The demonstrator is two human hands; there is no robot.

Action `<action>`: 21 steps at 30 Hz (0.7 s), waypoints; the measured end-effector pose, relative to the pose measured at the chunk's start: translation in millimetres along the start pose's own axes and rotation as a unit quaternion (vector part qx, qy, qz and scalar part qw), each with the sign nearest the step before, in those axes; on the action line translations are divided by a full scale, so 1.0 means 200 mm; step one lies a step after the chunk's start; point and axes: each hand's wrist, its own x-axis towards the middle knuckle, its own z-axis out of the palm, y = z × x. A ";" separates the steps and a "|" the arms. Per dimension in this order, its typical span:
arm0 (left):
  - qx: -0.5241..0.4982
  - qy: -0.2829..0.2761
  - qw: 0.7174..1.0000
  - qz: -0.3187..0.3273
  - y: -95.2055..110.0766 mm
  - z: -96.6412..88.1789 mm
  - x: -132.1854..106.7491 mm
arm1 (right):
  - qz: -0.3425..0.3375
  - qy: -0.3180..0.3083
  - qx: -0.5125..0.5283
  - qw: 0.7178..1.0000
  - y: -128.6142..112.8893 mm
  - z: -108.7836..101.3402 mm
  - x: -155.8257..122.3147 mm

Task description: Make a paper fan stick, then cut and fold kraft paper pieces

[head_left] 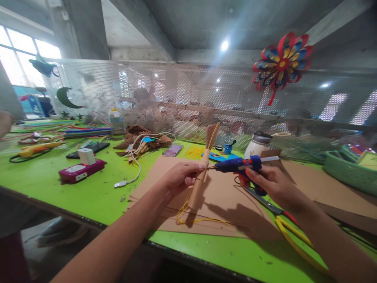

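Observation:
My left hand (181, 177) is closed around a rolled brown paper stick (198, 188), held upright, with a brown fringed tip (211, 135) and yellow strands (188, 216) trailing from its lower end. My right hand (272, 182) grips a blue and red hot glue gun (240, 165). Its nozzle touches the stick just beside my left fingers. Both hands hover over sheets of brown cardboard (224, 200) lying on the green table (97, 192).
Scissors with red and yellow handles (282, 220) lie under my right wrist. A pink box (81, 172) with a white charger, a phone (88, 149), a white cable (131, 177), a white jar (257, 145) and a green basket (347, 169) stand around. A perforated screen with a paper flower (281, 63) backs the table.

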 end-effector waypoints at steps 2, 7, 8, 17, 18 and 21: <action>-0.009 -0.002 1.000 -0.004 0.00 0.00 0.00 | 0.007 0.012 0.007 1.000 0.00 0.01 0.00; 0.002 0.008 1.000 -0.006 0.00 0.01 0.00 | 0.005 0.035 0.019 0.999 -0.01 0.02 0.01; 0.005 0.010 1.000 -0.007 0.00 0.01 0.00 | 0.003 0.035 0.017 0.999 -0.01 0.02 0.01; -0.001 0.022 1.000 -0.006 -0.01 -0.01 0.00 | 0.012 0.013 0.012 1.000 0.01 0.01 0.00; -0.003 0.019 1.000 -0.007 -0.01 -0.01 0.00 | 0.012 0.004 0.008 1.000 0.00 0.01 0.00; -0.008 0.009 1.000 -0.012 -0.01 -0.02 0.01 | 0.010 -0.019 0.001 1.000 -0.01 0.00 0.00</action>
